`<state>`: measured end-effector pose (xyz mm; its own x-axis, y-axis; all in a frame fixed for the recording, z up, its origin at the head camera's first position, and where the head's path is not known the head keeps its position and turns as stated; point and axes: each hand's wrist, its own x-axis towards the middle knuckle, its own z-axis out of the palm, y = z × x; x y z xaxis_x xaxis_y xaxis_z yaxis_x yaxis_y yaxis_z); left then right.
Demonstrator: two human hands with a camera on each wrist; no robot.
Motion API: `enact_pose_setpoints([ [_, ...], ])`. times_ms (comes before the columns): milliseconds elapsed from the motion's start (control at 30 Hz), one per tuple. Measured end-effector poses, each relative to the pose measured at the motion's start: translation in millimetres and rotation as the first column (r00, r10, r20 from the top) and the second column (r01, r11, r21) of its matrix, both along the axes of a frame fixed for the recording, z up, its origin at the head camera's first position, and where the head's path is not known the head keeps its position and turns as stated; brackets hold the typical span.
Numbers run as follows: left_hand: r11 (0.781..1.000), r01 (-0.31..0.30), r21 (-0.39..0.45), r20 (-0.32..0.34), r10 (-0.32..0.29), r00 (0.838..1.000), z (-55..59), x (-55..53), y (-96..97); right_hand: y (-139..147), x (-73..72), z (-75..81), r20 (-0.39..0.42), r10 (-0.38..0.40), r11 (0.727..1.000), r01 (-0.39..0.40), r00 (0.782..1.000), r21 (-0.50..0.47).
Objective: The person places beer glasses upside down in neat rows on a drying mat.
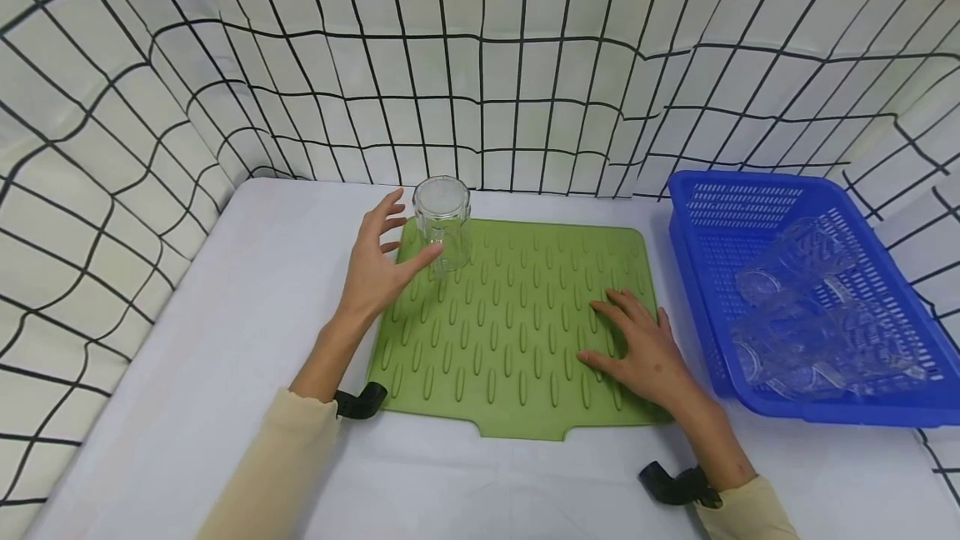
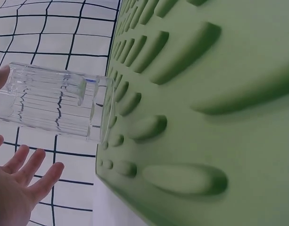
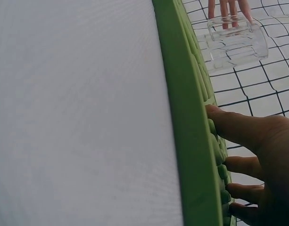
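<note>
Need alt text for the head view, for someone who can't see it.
A person's left hand is beside a clear glass standing at the far-left corner of a ridged green mat, the right hand near its right edge. To the right, a blue basket holds more glassware.

Table (image 1: 217, 340): across the lower frame. Mat (image 1: 510, 323): on it, centre frame. Mug (image 1: 442, 219): on the mat's upper-left corner; left hand (image 1: 384, 265) just left. Right hand (image 1: 637, 348): at the mat's right side. Basket (image 1: 693, 298): right of the mat, glassware (image 1: 798, 332) inside. Gridded wall (image 1: 504, 65): behind, upper frame.
</note>
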<state>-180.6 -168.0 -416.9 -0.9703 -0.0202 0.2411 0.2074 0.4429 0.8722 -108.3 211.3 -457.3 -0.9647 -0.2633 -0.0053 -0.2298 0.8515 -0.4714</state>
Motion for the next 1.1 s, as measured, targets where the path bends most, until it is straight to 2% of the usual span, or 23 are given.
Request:
enact_pose_setpoints([
  [233, 1.0, 0.004, -0.016, -0.013, -0.004, 1.0, -2.2, 3.5, -1.5, 2, 0.2, 2.8, -0.004, -0.006, 1.0, 0.006, 1.0, 0.009],
  [567, 0.998, 0.036, -0.059, 0.032, -0.034, 0.999, -6.3, 13.0, -10.0, 1, -0.2, 2.1, 0.006, -0.002, 1.0, 0.002, 1.0, 0.012],
  [767, 0.994, 0.059, -0.093, 0.082, -0.052, 0.995, -11.7, 14.9, -12.5, 1, 0.4, 1.6, 0.003, -0.005, 1.0, 0.005, 1.0, 0.012],
  [900, 0.986, 0.076, -0.146, 0.122, -0.058, 0.991, -13.4, 17.1, -15.0, 1, 0.1, 0.8, -0.001, -0.005, 1.0, 0.005, 1.0, 0.015],
  [1100, 0.973, 0.114, -0.199, 0.205, -0.072, 0.976, -16.2, 19.3, -19.5, 1, -0.3, 1.3, 0.004, -0.004, 1.0, 0.004, 1.0, 0.016],
])
